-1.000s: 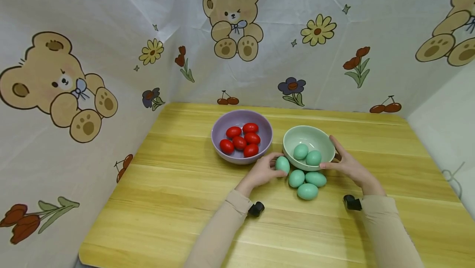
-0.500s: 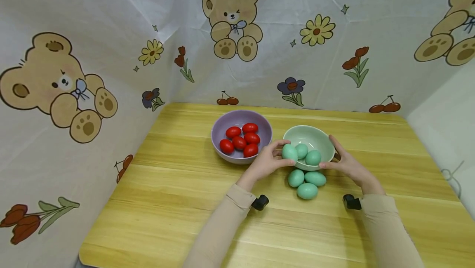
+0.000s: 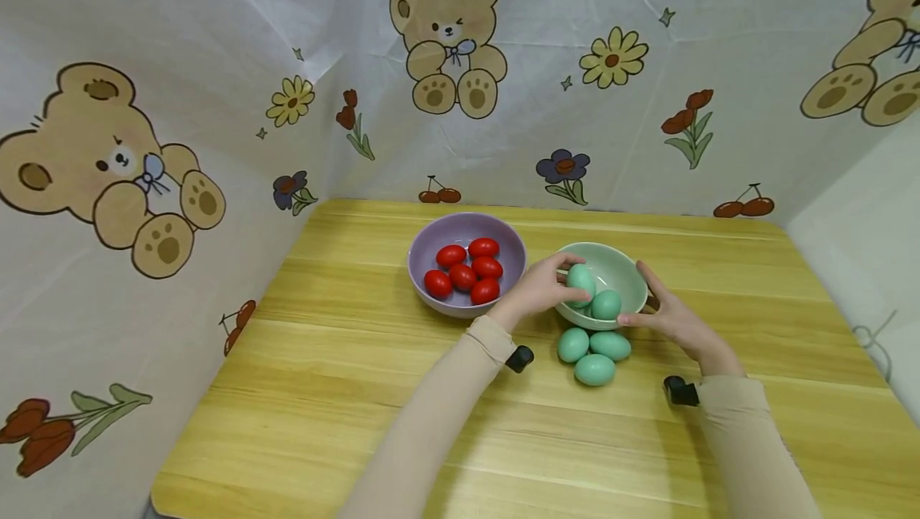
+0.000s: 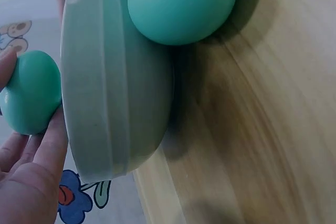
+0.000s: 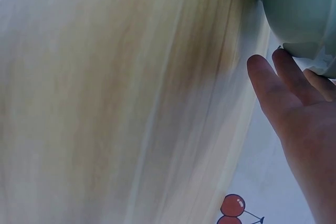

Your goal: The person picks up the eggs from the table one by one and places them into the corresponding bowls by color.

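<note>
Staged tabletop recording booth, not a lived-in room, pale wooden bench [image 3: 374, 391] enclosed on three sides by a creased white fabric backdrop [image 3: 237, 32] printed with cartoon bears, flowers and cherries, wrist-mounted cameras on both sleeves

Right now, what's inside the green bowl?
In the green bowl lies one teal egg. The left hand holds a second teal egg over it. That hand and egg cover part of the bowl's floor.
</note>
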`<action>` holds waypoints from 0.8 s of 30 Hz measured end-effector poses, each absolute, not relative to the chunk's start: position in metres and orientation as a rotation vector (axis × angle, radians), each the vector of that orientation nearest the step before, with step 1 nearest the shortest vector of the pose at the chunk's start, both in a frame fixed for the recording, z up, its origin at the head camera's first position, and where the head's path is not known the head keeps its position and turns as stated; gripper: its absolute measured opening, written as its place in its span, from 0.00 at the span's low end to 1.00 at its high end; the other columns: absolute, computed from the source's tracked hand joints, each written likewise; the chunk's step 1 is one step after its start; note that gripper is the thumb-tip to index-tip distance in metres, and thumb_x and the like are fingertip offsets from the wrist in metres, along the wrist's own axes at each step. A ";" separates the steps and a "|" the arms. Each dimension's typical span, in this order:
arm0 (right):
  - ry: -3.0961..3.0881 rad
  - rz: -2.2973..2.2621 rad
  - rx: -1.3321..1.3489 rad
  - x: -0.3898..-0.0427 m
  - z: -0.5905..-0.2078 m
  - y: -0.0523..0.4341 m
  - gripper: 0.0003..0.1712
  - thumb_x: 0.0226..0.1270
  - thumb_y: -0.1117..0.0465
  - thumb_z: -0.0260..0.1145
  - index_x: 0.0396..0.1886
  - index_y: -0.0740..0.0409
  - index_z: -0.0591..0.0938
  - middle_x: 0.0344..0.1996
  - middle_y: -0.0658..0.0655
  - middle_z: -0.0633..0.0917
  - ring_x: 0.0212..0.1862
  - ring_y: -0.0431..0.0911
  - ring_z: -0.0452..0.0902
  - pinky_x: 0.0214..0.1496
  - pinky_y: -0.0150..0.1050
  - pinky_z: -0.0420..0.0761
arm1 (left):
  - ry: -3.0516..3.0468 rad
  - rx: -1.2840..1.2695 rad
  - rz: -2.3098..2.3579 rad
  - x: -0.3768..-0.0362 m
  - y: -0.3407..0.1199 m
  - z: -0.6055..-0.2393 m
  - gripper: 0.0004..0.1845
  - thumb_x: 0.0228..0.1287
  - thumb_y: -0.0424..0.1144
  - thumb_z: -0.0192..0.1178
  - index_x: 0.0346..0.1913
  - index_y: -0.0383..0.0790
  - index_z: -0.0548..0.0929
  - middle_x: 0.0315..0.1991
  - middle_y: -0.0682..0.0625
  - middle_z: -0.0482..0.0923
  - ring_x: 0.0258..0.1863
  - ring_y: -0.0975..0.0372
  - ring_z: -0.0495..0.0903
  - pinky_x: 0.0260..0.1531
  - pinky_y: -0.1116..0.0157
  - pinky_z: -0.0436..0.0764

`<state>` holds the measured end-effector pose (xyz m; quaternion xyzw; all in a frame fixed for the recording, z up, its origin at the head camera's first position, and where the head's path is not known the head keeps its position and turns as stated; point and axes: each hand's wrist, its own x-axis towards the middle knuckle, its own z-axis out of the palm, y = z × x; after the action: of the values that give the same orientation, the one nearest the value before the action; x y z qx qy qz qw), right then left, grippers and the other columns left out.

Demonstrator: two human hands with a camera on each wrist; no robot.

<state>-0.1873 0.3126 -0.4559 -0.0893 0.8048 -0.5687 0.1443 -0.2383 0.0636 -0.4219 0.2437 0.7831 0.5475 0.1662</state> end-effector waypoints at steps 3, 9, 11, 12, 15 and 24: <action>2.318 -1.638 -0.254 -0.187 -0.456 0.313 0.60 0.60 0.62 0.67 0.73 0.50 0.30 0.71 0.66 0.38 0.68 0.66 0.40 0.62 0.66 0.48 | 2.260 0.681 1.515 -0.244 0.071 -0.421 0.32 0.52 0.41 0.69 0.60 0.42 0.71 0.50 0.54 0.73 0.46 0.65 0.74 0.41 0.73 0.76; 2.326 -1.628 -0.243 -0.186 -0.457 0.314 0.60 0.60 0.62 0.67 0.72 0.49 0.30 0.71 0.66 0.37 0.67 0.67 0.41 0.62 0.66 0.48 | 2.330 0.635 1.450 -0.250 0.088 -0.420 0.30 0.51 0.42 0.70 0.58 0.41 0.73 0.50 0.52 0.74 0.46 0.65 0.72 0.41 0.73 0.74; 2.325 -1.628 -0.246 -0.186 -0.457 0.314 0.60 0.60 0.62 0.67 0.72 0.48 0.29 0.71 0.66 0.37 0.67 0.67 0.41 0.62 0.66 0.49 | 2.362 0.633 1.418 -0.250 0.093 -0.422 0.30 0.51 0.41 0.70 0.58 0.40 0.73 0.49 0.51 0.74 0.46 0.65 0.73 0.41 0.74 0.74; 2.324 -1.630 -0.249 -0.185 -0.457 0.313 0.60 0.60 0.62 0.67 0.72 0.48 0.30 0.71 0.66 0.37 0.67 0.67 0.41 0.62 0.66 0.49 | 2.384 0.631 1.404 -0.250 0.096 -0.423 0.30 0.51 0.41 0.70 0.58 0.39 0.73 0.49 0.51 0.75 0.46 0.65 0.73 0.41 0.74 0.74; 2.320 -1.634 -0.248 -0.185 -0.458 0.312 0.59 0.61 0.62 0.66 0.73 0.49 0.30 0.71 0.64 0.37 0.67 0.66 0.42 0.62 0.65 0.50 | 2.448 0.587 1.389 -0.249 0.103 -0.426 0.30 0.51 0.41 0.70 0.57 0.39 0.74 0.47 0.51 0.75 0.43 0.65 0.73 0.38 0.75 0.73; 2.324 -1.639 -0.264 -0.188 -0.461 0.314 0.59 0.61 0.62 0.66 0.73 0.48 0.31 0.72 0.60 0.35 0.68 0.64 0.41 0.63 0.64 0.49 | 2.506 0.329 1.486 -0.251 0.116 -0.429 0.28 0.48 0.44 0.72 0.53 0.42 0.77 0.40 0.55 0.76 0.36 0.66 0.74 0.35 0.73 0.74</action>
<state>-0.1875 0.3135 -0.4606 -0.0916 0.8054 -0.5681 0.1422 -0.2511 0.1158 -0.4289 0.1115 0.8501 0.5039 0.1046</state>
